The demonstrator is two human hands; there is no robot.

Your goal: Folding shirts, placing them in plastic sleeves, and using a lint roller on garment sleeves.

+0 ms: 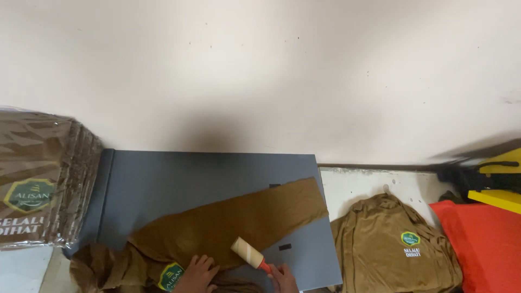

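Note:
A brown garment (233,222) lies spread across a dark grey board (179,179), with a green round emblem (171,275) near the bottom edge. My left hand (196,274) rests flat on the cloth beside that emblem. My right hand (282,278) grips the orange handle of a lint roller (247,253), whose pale roll sits on the garment. Both hands are cut off by the bottom of the frame.
A stack of bagged brown garments (38,179) stands at the left. Loose brown shirts (393,244) are piled on the right, next to a red cloth (483,244) and yellow shelf edges (496,182). A pale wall (260,70) fills the top.

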